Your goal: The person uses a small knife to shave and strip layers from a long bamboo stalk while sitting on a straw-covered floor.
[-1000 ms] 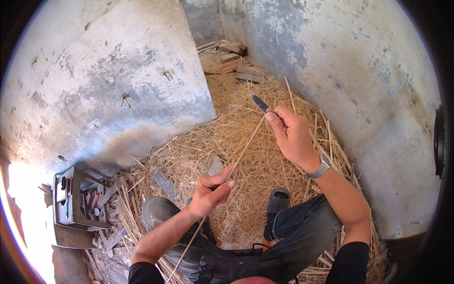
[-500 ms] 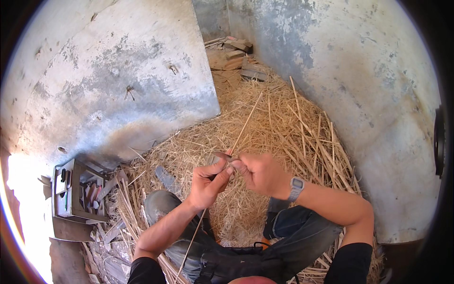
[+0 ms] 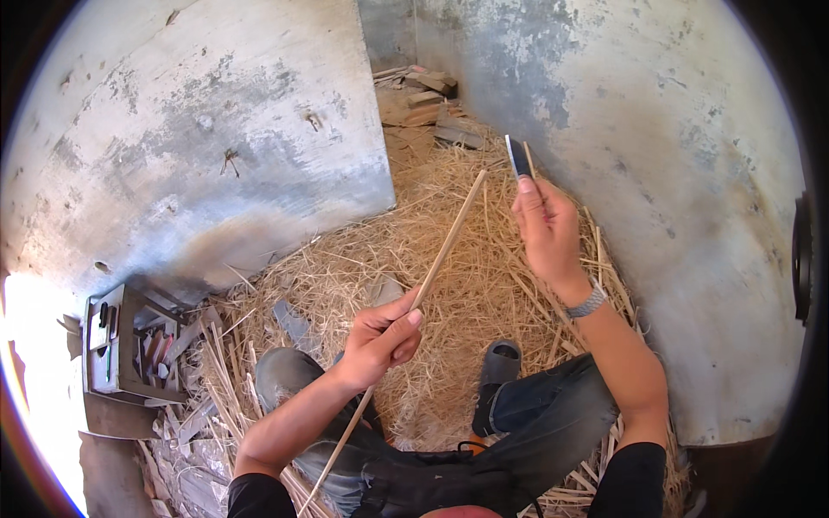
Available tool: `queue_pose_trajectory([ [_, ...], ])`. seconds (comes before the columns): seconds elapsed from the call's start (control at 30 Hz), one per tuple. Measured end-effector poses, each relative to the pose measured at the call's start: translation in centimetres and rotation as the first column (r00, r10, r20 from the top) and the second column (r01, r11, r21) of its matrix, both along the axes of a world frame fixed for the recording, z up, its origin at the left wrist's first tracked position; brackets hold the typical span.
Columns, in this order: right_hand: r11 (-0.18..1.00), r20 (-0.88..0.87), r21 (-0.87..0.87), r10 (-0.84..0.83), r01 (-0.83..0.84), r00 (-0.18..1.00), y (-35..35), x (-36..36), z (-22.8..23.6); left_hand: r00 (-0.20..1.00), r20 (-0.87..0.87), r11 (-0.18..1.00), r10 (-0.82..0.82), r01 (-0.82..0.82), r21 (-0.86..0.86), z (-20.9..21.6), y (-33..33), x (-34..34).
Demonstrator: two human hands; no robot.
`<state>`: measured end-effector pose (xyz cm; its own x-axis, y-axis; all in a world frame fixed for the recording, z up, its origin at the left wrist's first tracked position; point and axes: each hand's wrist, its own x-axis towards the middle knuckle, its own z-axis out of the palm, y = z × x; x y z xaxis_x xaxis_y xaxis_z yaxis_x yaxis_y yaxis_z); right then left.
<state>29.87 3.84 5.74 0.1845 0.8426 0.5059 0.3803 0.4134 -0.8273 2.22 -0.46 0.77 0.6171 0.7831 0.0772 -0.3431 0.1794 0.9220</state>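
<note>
My left hand [image 3: 378, 341] is closed round a long, thin wooden strip [image 3: 451, 239]. The strip slants from my lap at the lower left up to its far end above the straw. Farther off to the right, my right hand [image 3: 550, 231] is raised and grips a knife [image 3: 521, 161] with its dark, bright-edged blade pointing up. The handle is hidden in the fist. Blade and strip are apart.
Shavings [image 3: 432, 363] cover the floor round my crossed legs. Loose strips [image 3: 226, 380] lie at left, others along the right wall [image 3: 691, 216]. A small wooden stand [image 3: 129, 345] with tools is at far left. A wall [image 3: 216, 129] juts in at left; wood blocks [image 3: 427, 95] lie at the back.
My right hand with the knife has moved from beside my left hand up and to the right, away from the strip. My left hand keeps its hold, and the strip's far end looks nearer.
</note>
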Motion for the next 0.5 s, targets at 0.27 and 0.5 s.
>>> queue_pose_trajectory([
  [0.27,0.993,0.200,-0.106,-0.020,0.042,0.980,-0.6,2.4,0.2,0.999,-0.048,0.999,-0.009,0.007,-0.037,-0.2,0.8,-0.4],
  [0.5,0.786,0.738,-0.525,0.232,0.325,0.633,-2.1,4.3,-0.5,0.998,-0.069,0.999,0.000,-0.003,-0.043,-0.3,1.1,0.4],
])
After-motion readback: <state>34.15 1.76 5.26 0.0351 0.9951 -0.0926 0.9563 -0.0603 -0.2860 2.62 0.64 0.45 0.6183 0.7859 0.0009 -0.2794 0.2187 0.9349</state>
